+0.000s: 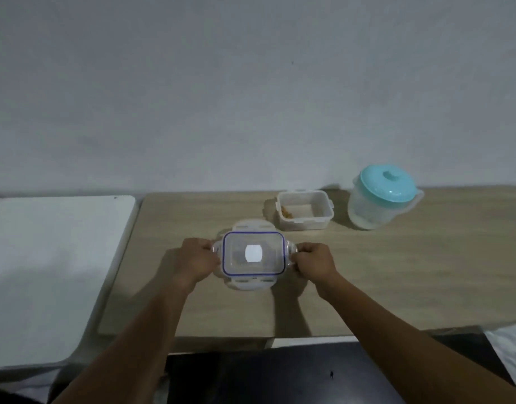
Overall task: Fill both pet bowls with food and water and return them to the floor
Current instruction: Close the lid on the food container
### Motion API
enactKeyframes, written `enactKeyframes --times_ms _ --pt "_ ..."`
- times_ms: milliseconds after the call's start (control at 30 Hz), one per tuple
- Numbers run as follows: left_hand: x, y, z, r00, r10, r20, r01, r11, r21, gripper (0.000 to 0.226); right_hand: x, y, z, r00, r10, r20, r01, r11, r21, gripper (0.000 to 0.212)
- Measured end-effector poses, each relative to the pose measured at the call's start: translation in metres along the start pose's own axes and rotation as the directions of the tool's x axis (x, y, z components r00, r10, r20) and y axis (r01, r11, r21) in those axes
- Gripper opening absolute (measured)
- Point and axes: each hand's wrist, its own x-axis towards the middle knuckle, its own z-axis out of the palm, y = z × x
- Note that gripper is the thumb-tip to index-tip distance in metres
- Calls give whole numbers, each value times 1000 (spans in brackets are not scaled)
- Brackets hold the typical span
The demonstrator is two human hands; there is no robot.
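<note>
A clear container lid [253, 253] with a blue seal ring and four latch flaps is held flat above the wooden table [396, 272]. My left hand [199, 258] grips its left flap and my right hand [312, 260] grips its right flap. Behind it stands an open rectangular container [304, 210] with a few brownish food pieces in its left corner. A translucent jug [379, 196] with a teal lid stands at the back right. No pet bowl is in view.
A white surface [52, 272] adjoins the table on the left. A grey wall rises behind both. A dark floor or mat [265, 374] lies below the table's front edge. A pale patterned cloth [510, 354] shows at the right edge.
</note>
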Motion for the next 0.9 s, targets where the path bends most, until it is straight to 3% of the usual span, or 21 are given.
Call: enactKeyframes --times_ms 67,200,300,367,467,600,900 --pt "7 19 -1 996 92 0 -90 968 -235 11 2 -17 -16 994 -54 -99 70 984 165 18" --pt "13 81 10 964 251 -89 -266 885 -381 23 11 -56 -55 968 -112 -224 193 904 381 13" --pt "21 118 26 974 224 -45 -215 834 -509 20 26 -76 -77 977 -87 -196 181 823 538 26" --pt "33 127 40 982 188 -2 -157 813 -561 25 40 -77 -82 981 -54 -188 157 792 590 22" --pt "42 129 63 989 149 -11 -132 835 -534 19 67 -62 -78 954 -122 -276 232 880 414 16" --pt "54 128 99 983 130 -130 -175 881 -439 31 95 -40 -71 914 -224 -338 265 961 81 42" --pt "66 119 138 971 71 -230 -172 872 -458 38 122 -18 -65 916 -254 -312 284 957 54 47"
